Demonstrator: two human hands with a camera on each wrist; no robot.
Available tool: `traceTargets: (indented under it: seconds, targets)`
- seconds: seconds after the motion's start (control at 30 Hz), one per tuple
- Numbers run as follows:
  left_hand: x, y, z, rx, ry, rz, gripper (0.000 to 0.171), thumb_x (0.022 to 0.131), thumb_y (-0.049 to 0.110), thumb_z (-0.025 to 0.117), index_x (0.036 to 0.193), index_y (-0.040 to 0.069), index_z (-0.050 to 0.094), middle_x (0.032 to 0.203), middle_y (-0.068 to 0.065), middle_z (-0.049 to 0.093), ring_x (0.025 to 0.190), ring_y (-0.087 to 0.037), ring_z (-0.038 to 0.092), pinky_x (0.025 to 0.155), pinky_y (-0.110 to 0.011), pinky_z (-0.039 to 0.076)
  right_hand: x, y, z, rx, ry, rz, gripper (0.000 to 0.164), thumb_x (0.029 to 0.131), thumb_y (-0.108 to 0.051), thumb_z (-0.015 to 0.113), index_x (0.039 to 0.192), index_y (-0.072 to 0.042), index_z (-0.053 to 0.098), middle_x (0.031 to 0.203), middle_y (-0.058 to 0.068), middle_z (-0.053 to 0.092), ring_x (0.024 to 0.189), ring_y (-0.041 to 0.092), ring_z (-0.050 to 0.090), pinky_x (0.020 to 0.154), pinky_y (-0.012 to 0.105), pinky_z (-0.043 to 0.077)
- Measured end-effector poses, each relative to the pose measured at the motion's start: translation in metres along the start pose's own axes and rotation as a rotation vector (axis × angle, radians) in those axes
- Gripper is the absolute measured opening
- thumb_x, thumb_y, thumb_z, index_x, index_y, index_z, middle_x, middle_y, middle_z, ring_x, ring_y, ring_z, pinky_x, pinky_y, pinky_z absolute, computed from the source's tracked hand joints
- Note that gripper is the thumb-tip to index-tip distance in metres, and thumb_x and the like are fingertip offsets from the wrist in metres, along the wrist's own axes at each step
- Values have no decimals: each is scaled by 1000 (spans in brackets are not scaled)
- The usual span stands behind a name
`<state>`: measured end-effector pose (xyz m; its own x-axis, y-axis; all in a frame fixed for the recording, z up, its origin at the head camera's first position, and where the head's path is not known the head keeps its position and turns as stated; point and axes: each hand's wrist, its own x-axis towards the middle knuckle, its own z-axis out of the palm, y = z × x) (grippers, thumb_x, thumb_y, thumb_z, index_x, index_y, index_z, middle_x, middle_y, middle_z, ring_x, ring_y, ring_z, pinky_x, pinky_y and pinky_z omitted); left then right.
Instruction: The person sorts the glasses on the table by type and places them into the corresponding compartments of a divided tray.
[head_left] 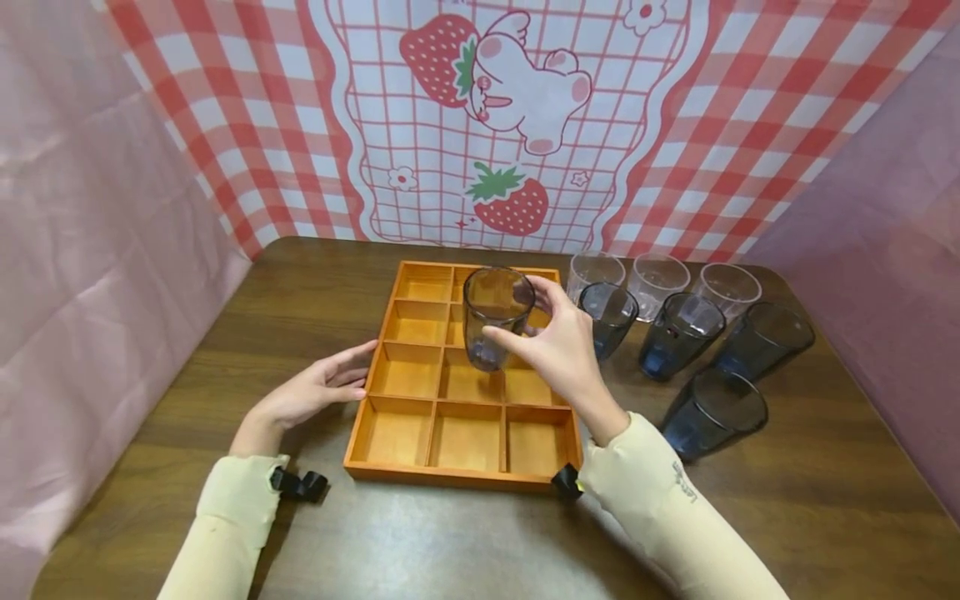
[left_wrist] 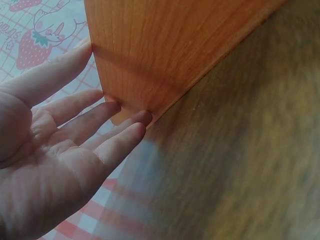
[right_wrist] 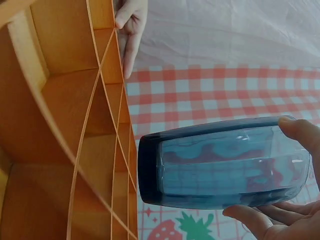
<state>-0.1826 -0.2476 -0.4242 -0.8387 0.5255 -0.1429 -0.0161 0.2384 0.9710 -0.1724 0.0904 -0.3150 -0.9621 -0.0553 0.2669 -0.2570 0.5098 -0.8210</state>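
My right hand [head_left: 558, 337] grips a dark blue-tinted drinking glass [head_left: 487, 321] by its side near the rim, upright over the wooden divided tray [head_left: 465, 478]. In the right wrist view the glass [right_wrist: 225, 165] has its base toward the compartments, with thumb on one side and fingers on the other. My left hand [head_left: 311, 396] lies beside the tray's left side, fingers extended. In the left wrist view its fingertips [left_wrist: 112, 107] rest against the tray's outer wall [left_wrist: 165, 45].
Right of the tray stand several blue-tinted glasses [head_left: 716, 412] in a loose group. Behind them, clear glasses [head_left: 660, 279] line the back of the wooden table [head_left: 420, 542]. A checked cloth [head_left: 277, 125] with strawberries hangs behind, and pale fabric [head_left: 82, 250] covers the left.
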Motion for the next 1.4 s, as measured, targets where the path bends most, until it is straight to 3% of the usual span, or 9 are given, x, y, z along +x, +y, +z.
traceTargets:
  seconds: [0.4,0.77,1.4]
  targets:
    - [-3,-1,-2,4,3,-6,75,95,13,60,156,9,17,162,-20,14,144,-47,24,114,-61,23,27,-19,38,8,-68,-13,79,75,-34,83,140,-11,46,134,9,58,126,23,54,89,39,56]
    - [-1,2,-1,10,-8,1,73,96,12,58,156,8,16,162,-18,15,142,-46,28,113,-59,28,48,-23,69,52,-62,-13,79,74,-34,84,139,-9,46,132,10,60,126,24,55,97,38,52]
    - [-1,2,-3,-13,-30,16,74,96,11,58,156,9,15,161,-19,16,143,-45,27,112,-53,33,60,-11,92,19,-68,26,80,75,-35,83,139,-8,44,134,13,58,125,27,54,102,42,48]
